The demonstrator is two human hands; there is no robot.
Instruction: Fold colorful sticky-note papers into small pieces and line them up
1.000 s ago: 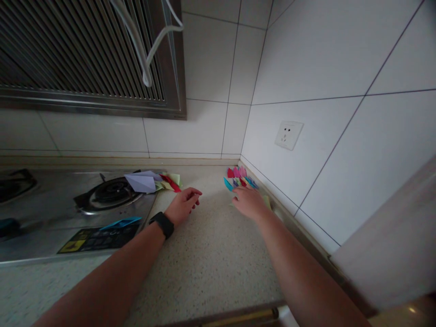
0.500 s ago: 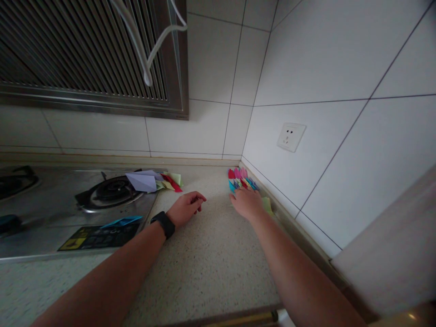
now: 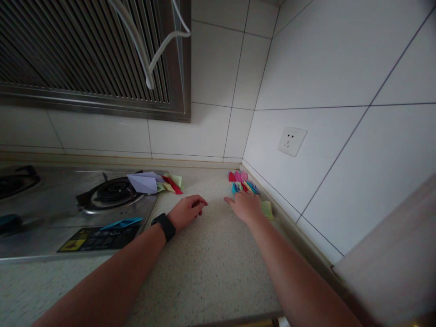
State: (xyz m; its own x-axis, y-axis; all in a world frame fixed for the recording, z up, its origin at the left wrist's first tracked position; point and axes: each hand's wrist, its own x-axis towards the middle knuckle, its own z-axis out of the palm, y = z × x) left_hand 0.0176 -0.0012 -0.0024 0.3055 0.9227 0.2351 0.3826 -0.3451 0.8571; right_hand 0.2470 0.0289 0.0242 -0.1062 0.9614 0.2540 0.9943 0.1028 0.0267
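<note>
My right hand [image 3: 247, 205] lies over a row of small folded papers [image 3: 245, 185] in blue, yellow, red and purple. Its thumb sticks out to the left; the fingertips rest at the papers and are partly hidden. Just behind sit pink and red folded papers [image 3: 237, 175]. A yellow-green paper piece [image 3: 267, 209] shows right of the wrist. My left hand [image 3: 188, 211], with a black watch on its wrist, rests on the counter [image 3: 211, 259], fingers loosely bent and nothing visible in them. Nearest to it are a pale purple paper plane [image 3: 145, 183] and crumpled red and yellow papers [image 3: 173, 183].
On the left is a gas stove [image 3: 51, 195] with a burner [image 3: 117, 193]; a blue folded paper [image 3: 122, 223] lies at its front. A range hood [image 3: 85, 106] with a white cable [image 3: 150, 77] hangs above. A socket [image 3: 292, 141] is on the right tiled wall.
My right thumb has spread outward from the folded papers, and the hand has shifted slightly, showing more of the blue one. My left hand stays put. The view has tilted a little.
</note>
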